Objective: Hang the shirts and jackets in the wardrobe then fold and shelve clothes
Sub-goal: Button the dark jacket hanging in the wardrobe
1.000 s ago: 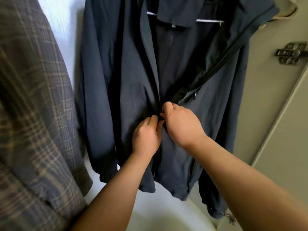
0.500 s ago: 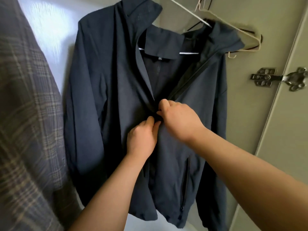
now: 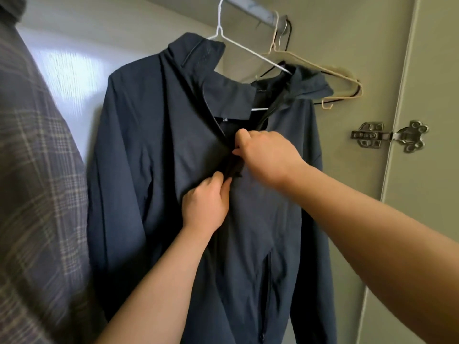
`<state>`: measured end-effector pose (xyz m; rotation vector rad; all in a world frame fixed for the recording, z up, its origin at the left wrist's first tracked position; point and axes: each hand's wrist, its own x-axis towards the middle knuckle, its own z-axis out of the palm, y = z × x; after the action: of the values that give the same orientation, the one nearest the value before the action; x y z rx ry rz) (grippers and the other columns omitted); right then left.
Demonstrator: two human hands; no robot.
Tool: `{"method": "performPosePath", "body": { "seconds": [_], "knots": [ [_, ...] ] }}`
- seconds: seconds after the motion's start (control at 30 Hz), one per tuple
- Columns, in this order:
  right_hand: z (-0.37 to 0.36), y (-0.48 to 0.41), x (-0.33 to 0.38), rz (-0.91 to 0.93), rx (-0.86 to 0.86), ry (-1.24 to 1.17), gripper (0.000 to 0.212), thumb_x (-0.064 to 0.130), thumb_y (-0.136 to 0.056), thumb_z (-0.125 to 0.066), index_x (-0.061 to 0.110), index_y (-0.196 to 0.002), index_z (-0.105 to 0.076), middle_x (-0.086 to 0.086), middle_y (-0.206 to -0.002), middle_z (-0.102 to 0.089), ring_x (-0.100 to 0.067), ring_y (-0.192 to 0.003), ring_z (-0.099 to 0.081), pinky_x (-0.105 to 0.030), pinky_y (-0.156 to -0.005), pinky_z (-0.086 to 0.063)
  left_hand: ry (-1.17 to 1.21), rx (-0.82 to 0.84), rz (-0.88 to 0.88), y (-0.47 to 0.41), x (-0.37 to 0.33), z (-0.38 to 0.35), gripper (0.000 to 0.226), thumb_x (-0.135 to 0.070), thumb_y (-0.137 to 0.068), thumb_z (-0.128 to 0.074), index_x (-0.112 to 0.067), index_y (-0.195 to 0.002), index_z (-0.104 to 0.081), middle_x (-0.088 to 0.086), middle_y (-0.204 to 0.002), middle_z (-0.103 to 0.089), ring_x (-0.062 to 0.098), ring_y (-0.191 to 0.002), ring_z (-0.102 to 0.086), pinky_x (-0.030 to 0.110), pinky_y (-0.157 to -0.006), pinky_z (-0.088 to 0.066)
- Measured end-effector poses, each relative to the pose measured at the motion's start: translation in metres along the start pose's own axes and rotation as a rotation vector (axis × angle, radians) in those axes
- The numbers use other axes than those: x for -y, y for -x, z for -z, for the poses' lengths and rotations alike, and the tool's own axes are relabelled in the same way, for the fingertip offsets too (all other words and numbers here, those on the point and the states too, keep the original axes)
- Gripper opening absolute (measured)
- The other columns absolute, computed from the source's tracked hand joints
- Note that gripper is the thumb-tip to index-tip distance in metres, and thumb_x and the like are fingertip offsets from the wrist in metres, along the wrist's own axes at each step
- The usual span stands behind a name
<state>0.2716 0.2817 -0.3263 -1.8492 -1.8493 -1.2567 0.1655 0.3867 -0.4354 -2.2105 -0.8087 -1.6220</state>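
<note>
My right hand pinches the zipper above my left hand, which grips the jacket front; the zipper runs upward.

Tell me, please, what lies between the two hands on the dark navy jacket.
Head view: a short bunched fold at the front edge of the dark navy jacket, between left hand and right hand.
</note>
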Motion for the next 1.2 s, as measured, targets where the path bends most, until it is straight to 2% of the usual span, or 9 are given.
{"method": "performPosePath", "body": {
  "seconds": [0.13, 0.23, 0.43, 0.6, 0.7, 0.77, 0.87, 0.97, 1.2],
  "knots": [
    [0.012, -0.013, -0.009, 0.012, -0.058, 0.034, 0.021, 0.032, -0.107, -0.036, 0.017, -0.093, -0.032, -0.010, -0.096, -0.063, -0.036, -0.084, -0.060, -0.039, -0.066, -0.028, -0.014, -0.017, -0.008, -0.002, 0.006, 0.000, 0.036, -0.038, -0.096, -0.046, -0.012, -0.073, -0.050, 0.009, -0.059, -0.059, 0.038, -0.045, -0.055, 0.030, -0.040, -0.030],
    [0.023, -0.026, -0.020, -0.008, -0.093, 0.040, 0.021, 0.033, -0.106, -0.038, 0.014, -0.096, -0.039, -0.015, -0.099, -0.064, -0.039, -0.088, -0.059, -0.039, -0.066, -0.028, -0.015, -0.025, -0.019, -0.003, 0.011, 0.003, 0.036, -0.036, -0.098, -0.049, -0.013, -0.071, -0.046, 0.007, -0.058, -0.057, 0.037, -0.046, -0.053, 0.028, -0.045, -0.025],
    [0.030, -0.042, -0.019, -0.009, -0.143, 0.060, 0.017, 0.028, -0.106, -0.037, 0.013, -0.100, -0.041, -0.016, -0.101, -0.063, -0.040, -0.088, -0.060, -0.041, -0.066, -0.030, 0.048, 0.093, 0.098, -0.014, 0.008, 0.010, 0.033, -0.041, -0.098, -0.051, -0.018, -0.077, -0.040, 0.011, -0.068, -0.065, 0.040, -0.060, -0.061, 0.033, -0.051, -0.032],
    [0.023, -0.047, -0.018, -0.029, -0.160, -0.023, 0.019, 0.028, -0.106, -0.036, 0.016, -0.093, -0.032, -0.014, -0.096, -0.061, -0.039, -0.084, -0.058, -0.041, -0.064, -0.031, 0.092, -0.025, 0.082, -0.057, -0.005, 0.024, 0.042, -0.062, -0.094, -0.031, -0.022, -0.092, -0.043, 0.009, -0.082, -0.069, 0.041, -0.071, -0.064, 0.039, -0.057, -0.042],
    [0.023, -0.052, -0.015, -0.011, -0.143, -0.019, 0.019, 0.026, -0.105, -0.039, 0.016, -0.091, -0.031, -0.013, -0.094, -0.061, -0.038, -0.083, -0.058, -0.040, -0.063, -0.031, 0.016, 0.006, 0.028, -0.079, -0.009, 0.025, 0.043, -0.054, -0.097, -0.029, -0.016, -0.102, -0.047, 0.013, -0.088, -0.070, 0.045, -0.077, -0.065, 0.042, -0.060, -0.044],
    [0.026, -0.056, -0.017, 0.032, -0.125, 0.024, 0.015, 0.025, -0.104, -0.040, 0.016, -0.093, -0.034, -0.013, -0.096, -0.063, -0.038, -0.086, -0.060, -0.040, -0.064, -0.031, -0.004, 0.029, 0.003, -0.083, -0.006, 0.022, 0.035, -0.045, -0.101, -0.037, -0.013, -0.103, -0.050, 0.016, -0.085, -0.070, 0.047, -0.075, -0.065, 0.041, -0.058, -0.039],
    [0.034, -0.062, -0.026, 0.090, -0.085, 0.110, 0.020, 0.030, -0.105, -0.038, 0.011, -0.104, -0.044, -0.014, -0.103, -0.064, -0.039, -0.093, -0.061, -0.040, -0.066, -0.032, 0.022, 0.012, 0.024, -0.085, -0.003, 0.020, 0.027, -0.038, -0.101, -0.048, -0.013, -0.093, -0.053, 0.019, -0.073, -0.067, 0.048, -0.065, -0.062, 0.038, -0.054, -0.034],
    [0.045, -0.070, -0.036, 0.090, -0.058, 0.128, 0.023, 0.032, -0.106, -0.038, 0.009, -0.108, -0.045, -0.015, -0.108, -0.064, -0.040, -0.097, -0.061, -0.040, -0.067, -0.033, 0.027, -0.010, 0.036, -0.089, -0.004, 0.022, 0.025, -0.035, -0.098, -0.054, -0.016, -0.083, -0.050, 0.020, -0.064, -0.063, 0.047, -0.056, -0.060, 0.035, -0.051, -0.032],
    [0.070, -0.090, -0.050, 0.032, 0.036, 0.065, 0.023, 0.033, -0.104, -0.044, 0.012, -0.097, -0.037, -0.017, -0.099, -0.064, -0.039, -0.090, -0.060, -0.040, -0.065, -0.031, 0.013, -0.028, 0.069, -0.094, -0.002, 0.029, 0.024, -0.032, -0.096, -0.058, -0.015, -0.080, -0.052, 0.020, -0.061, -0.061, 0.046, -0.055, -0.059, 0.036, -0.051, -0.033]
  ]
}}
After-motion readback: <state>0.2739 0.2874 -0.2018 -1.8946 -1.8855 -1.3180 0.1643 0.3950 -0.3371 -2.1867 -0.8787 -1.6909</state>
